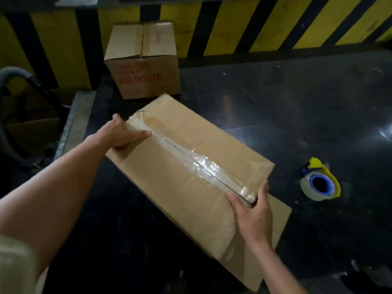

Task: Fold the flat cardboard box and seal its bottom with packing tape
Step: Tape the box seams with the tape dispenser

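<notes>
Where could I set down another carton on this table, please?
The widest bare tabletop lies far right, between the printed carton, the striped wall and the tape dispenser. The middle is crowded: the taped box, left hand and right hand at its ends.
</notes>
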The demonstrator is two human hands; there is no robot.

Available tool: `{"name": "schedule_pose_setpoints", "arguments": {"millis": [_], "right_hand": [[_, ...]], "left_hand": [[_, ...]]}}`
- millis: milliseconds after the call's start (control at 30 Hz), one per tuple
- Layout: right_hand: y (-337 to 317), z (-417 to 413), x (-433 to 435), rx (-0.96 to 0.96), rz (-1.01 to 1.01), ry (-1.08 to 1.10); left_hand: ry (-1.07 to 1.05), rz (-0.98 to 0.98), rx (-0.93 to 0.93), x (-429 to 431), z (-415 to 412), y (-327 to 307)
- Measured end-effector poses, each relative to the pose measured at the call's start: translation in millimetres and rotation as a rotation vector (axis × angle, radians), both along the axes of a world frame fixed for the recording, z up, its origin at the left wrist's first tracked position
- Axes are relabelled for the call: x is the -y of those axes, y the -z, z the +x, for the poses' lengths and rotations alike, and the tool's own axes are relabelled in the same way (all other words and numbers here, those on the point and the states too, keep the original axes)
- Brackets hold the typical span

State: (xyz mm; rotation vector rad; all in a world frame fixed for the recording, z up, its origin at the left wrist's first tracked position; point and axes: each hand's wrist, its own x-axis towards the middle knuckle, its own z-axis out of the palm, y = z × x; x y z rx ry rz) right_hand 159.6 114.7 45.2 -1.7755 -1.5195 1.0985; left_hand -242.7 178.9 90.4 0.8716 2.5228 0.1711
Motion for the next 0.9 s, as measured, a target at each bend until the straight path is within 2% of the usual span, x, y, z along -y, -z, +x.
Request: {"name": "schedule_pose_setpoints", "arguments": {"millis": [200, 300, 400, 467, 600, 767, 900], "right_hand": [[-2, -5, -30, -0.066, 0.009, -0.132], [-5, -3, -54, -0.113, 0.040, -0.113], [-9, 5, -71, -0.103, 0.005, -0.213], [-6, 15, -72, -0.081, -0.040, -0.252], [-3, 25, -65, 0.079, -0.138, -0.336], [-8, 23, -75, 0.043, -0.114, -0.264], [-21, 26, -104, -0.010, -0.039, -0.265]], "left_hand": [[-0.168, 0.069, 0.108, 86, -4, 2], [-0.187, 0.108, 0.109, 113, 3, -4], [-0.256, 0.145, 0.099, 140, 21, -1], [-0.307, 0.193, 0.121, 156, 35, 2], [-0.352, 0.251, 0.175, 181, 59, 13], [-0.420, 0.330, 0.195, 196, 78, 9], [-0.436, 0.351, 0.133, 204, 96, 4]]}}
